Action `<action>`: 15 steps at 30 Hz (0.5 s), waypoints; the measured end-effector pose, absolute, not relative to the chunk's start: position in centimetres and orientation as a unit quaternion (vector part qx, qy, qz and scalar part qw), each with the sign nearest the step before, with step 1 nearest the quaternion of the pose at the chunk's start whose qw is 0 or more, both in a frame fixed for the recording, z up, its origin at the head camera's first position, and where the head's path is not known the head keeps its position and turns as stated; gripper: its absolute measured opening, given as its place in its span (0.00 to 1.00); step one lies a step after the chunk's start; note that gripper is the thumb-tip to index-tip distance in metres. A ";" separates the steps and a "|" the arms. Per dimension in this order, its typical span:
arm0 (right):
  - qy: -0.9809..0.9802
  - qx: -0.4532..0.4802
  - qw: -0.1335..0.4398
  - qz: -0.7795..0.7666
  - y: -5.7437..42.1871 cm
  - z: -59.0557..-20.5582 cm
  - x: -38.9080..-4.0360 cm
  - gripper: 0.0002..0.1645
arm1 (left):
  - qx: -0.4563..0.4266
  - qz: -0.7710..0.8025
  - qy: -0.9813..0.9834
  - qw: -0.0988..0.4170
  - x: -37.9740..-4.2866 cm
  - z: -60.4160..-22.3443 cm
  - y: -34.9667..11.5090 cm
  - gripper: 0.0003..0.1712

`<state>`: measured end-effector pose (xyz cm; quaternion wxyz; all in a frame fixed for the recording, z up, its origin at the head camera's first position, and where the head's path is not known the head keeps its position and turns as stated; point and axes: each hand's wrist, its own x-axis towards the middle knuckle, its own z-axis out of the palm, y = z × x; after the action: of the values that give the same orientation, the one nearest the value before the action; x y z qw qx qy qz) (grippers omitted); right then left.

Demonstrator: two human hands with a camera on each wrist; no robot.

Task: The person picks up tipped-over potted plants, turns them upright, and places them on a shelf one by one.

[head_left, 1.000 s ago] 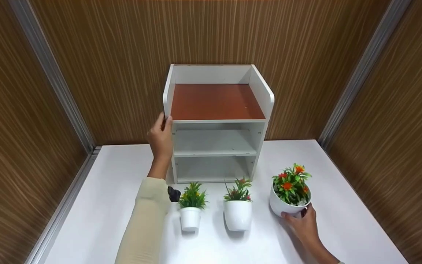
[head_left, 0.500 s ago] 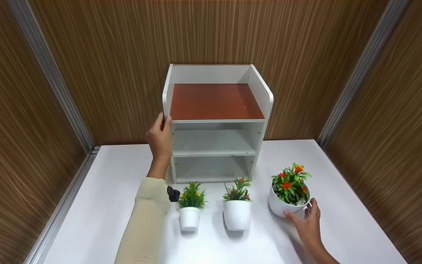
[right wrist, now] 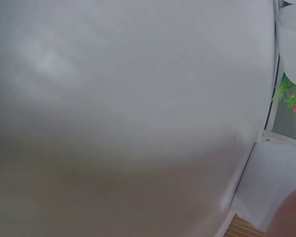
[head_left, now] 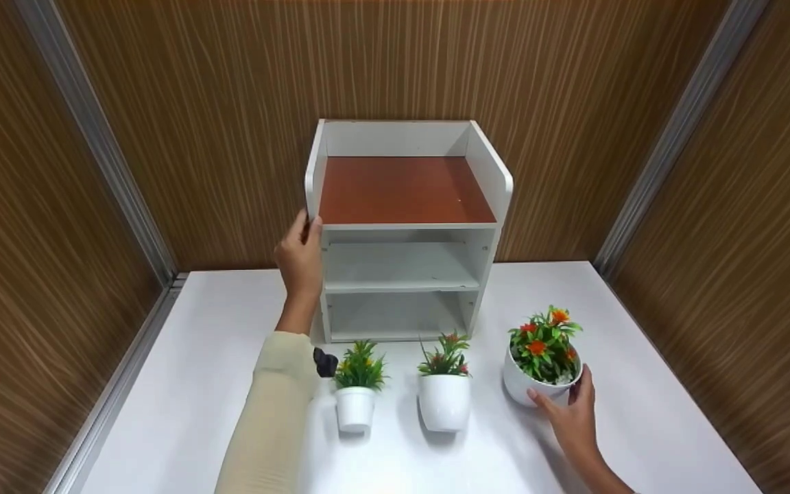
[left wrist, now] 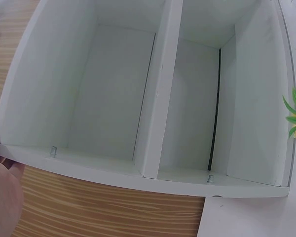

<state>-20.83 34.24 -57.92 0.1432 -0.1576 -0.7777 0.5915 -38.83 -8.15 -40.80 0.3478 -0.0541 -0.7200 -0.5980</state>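
Observation:
A white shelf unit [head_left: 402, 291] with a reddish-brown top board [head_left: 405, 192] stands against the back wall. My left hand [head_left: 301, 264] grips the front edge of its left side panel, thumb in front; the left wrist view shows the same hand [left wrist: 5, 197] at the panel's edge. At the right, my right hand [head_left: 573, 422] holds a round white flowerpot [head_left: 529, 384] with orange flowers, thumb on the near side and fingers at the right rim. A blurred pale surface fills most of the right wrist view.
Two more white potted plants stand in front of the shelf: a small one with yellow flowers [head_left: 354, 409] and a taller one with pink flowers [head_left: 444, 403]. A small black object [head_left: 325, 363] shows beside the left sleeve. Wood-grain walls [head_left: 230, 137] enclose the white table [head_left: 182, 384].
My right hand's fingers have shifted slightly around the pot's rim, lifting a little and settling back. The pot, the shelf and my left hand stay in place.

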 end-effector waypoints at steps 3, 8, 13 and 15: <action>-0.771 -0.156 0.148 0.599 34.2 -57.9 -20.9 0.77 | -0.054 -0.598 -0.720 0.348 -38.8 -40.8 -8.2 0.26; -0.771 -0.161 0.150 0.598 34.2 -58.1 -21.3 0.77 | -0.055 -0.595 -0.720 0.351 -38.8 -40.8 -8.1 0.26; -0.770 -0.165 0.155 0.597 34.3 -58.2 -21.5 0.76 | -0.058 -0.593 -0.720 0.355 -38.7 -40.9 -8.1 0.26; -0.770 -0.164 0.158 0.596 34.3 -58.2 -21.6 0.75 | -0.058 -0.590 -0.722 0.357 -38.7 -40.9 -8.1 0.26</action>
<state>-21.62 34.27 -58.25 0.1578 -0.1636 -0.7702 0.5959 -38.68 -8.08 -40.88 0.3573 -0.0582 -0.7216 -0.5901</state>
